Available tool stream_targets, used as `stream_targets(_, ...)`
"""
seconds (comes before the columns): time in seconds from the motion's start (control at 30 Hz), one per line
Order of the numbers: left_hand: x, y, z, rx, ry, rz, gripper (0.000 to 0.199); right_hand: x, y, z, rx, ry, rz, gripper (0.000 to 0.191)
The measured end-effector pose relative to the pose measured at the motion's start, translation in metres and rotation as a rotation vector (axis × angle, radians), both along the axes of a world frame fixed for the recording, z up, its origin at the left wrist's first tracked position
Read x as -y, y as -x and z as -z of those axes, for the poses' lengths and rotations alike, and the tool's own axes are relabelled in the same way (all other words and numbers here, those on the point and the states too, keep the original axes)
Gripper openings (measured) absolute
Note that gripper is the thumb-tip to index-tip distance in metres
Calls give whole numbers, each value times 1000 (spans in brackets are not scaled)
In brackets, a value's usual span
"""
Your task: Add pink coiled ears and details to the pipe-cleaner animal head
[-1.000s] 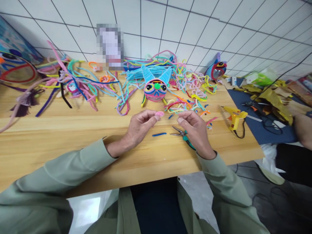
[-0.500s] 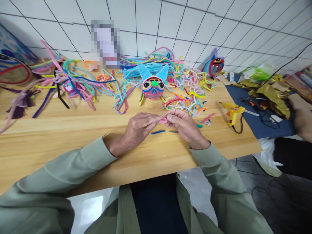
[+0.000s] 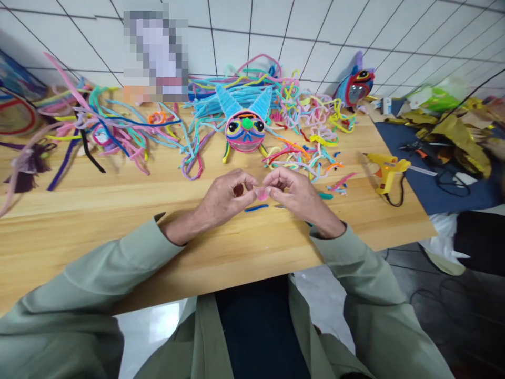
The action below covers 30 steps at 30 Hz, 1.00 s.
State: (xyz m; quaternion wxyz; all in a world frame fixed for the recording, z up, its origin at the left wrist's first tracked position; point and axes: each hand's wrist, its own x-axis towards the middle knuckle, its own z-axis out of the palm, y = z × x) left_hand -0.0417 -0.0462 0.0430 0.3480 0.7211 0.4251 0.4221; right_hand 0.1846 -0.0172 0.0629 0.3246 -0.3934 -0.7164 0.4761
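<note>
My left hand (image 3: 229, 196) and my right hand (image 3: 295, 196) meet over the wooden table (image 3: 158, 252). Between their fingertips they pinch a small, curved pink pipe cleaner (image 3: 262, 194), partly covered by the fingers. Just below it on the table lies a short blue pipe cleaner (image 3: 256, 208). A thin metal tip (image 3: 280, 207) shows by my right hand, and a teal handle (image 3: 325, 196) lies on that hand's far side. Behind my hands sits a pipe-cleaner animal head (image 3: 245, 131) with tall blue ears, black eyes and a green nose.
Several loose pipe cleaners (image 3: 213, 102) are heaped along the tiled wall. A yellow hot glue gun (image 3: 389, 171) with a cord lies at the right. Gold foil (image 3: 465, 139) rests on a dark blue mat (image 3: 426, 192). A second blue-and-red animal head (image 3: 357, 87) stands against the wall.
My fingers have shifted on the pink pipe cleaner, and the fingers of both hands are now more arched. The view has turned slightly. At the right edge, another person's hand has left the view.
</note>
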Motion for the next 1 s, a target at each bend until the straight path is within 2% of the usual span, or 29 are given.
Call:
stream_targets(0.1,-1,-2,1,59,214,38,33,3,1,1,40,-91,5,3)
stream_targets(0.17,-1,-3,1,130,333,25,40,3,1,3,29,-131,83,6)
stream_targets(0.27,-2,-4,1,277,460,-49,45,3,0,5,-26,-175,231,10)
stream_targets(0.37,-4,-6,0,450,542,-127,44,4,0,6,-55,-191,298,10)
stream_targets(0.5,-2,-11,-1,636,596,-163,38,9,7,9,-86,-115,277,13)
stream_targets(0.7,5,-16,-4,691,630,-148,39,15,19,13,-136,55,226,21)
stream_targets(1.0,11,-21,-4,695,642,-169,43,17,24,20,-190,39,256,28)
